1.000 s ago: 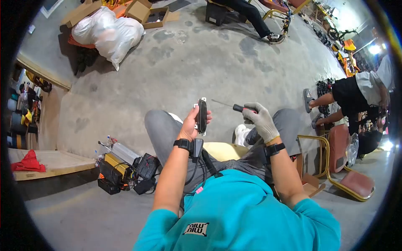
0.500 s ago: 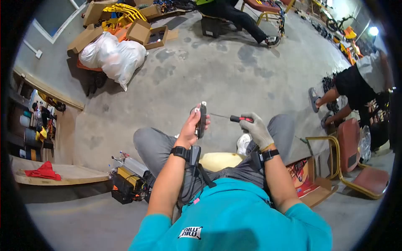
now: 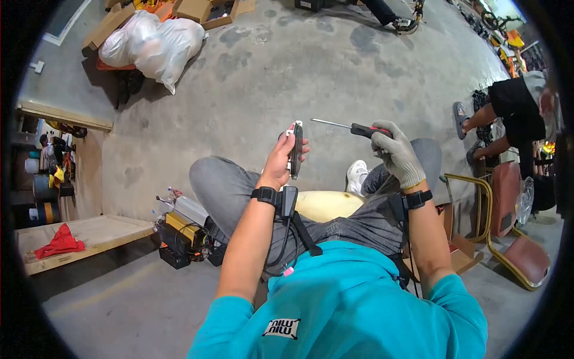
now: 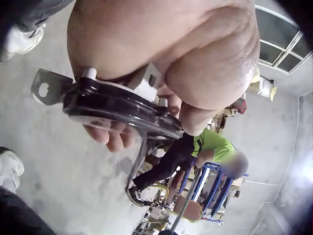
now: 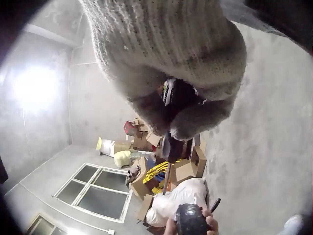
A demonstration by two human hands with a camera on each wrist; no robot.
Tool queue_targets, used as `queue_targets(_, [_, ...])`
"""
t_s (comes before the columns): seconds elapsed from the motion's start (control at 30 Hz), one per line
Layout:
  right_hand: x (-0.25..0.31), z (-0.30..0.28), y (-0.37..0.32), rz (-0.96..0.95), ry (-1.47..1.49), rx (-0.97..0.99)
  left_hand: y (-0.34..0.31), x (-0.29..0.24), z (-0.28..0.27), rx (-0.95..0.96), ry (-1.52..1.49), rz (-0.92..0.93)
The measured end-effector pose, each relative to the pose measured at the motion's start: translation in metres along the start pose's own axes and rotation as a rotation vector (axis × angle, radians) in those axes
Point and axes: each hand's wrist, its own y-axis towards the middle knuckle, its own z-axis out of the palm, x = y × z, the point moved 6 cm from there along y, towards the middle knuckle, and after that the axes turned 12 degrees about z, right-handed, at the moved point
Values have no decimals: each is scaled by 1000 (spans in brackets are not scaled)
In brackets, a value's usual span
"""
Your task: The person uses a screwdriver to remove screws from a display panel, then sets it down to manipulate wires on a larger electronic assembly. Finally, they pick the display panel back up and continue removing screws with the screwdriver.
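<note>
My bare left hand (image 3: 278,163) grips a dark, glossy oval part (image 3: 296,149) above my lap, fingers and thumb around its sides. In the left wrist view, metal mounting tabs with slots and pale posts stick out from this oval part (image 4: 120,110); its exact kind cannot be told. To the right, my gloved right hand (image 3: 396,154) holds a screwdriver (image 3: 366,130) by its red and black handle. The screwdriver's shaft points left toward the oval part, its tip a short way from it. In the right wrist view the glove (image 5: 171,58) covers most of the handle.
A pale yellow seat (image 3: 326,206) shows between my legs. Tools and electrical gear (image 3: 182,230) lie left of my knee. A red-brown chair (image 3: 502,197) stands right, with a person (image 3: 508,113) beyond it. White bags (image 3: 152,48) and cardboard boxes sit at the far left.
The right hand has moved up and right in the head view, carrying the screwdriver farther from my lap. My left hand and the oval part have risen a little in that view.
</note>
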Motion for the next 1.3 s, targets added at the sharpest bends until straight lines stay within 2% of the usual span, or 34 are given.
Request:
queue_targets(0.1, [-9,4,7,27,21,10,-1,0,9,52,-43,6])
queue_targets(0.33, [-12,2,9,53,-33,-9,-4,3,12,37,-92,-32])
queue_targets(0.53, [-16,2,12,47,-73,21,0,2,5,17,-40,35])
queue_targets(1.3, [-15,6,17,65,-67,47,-2,1,8,57,-28,39])
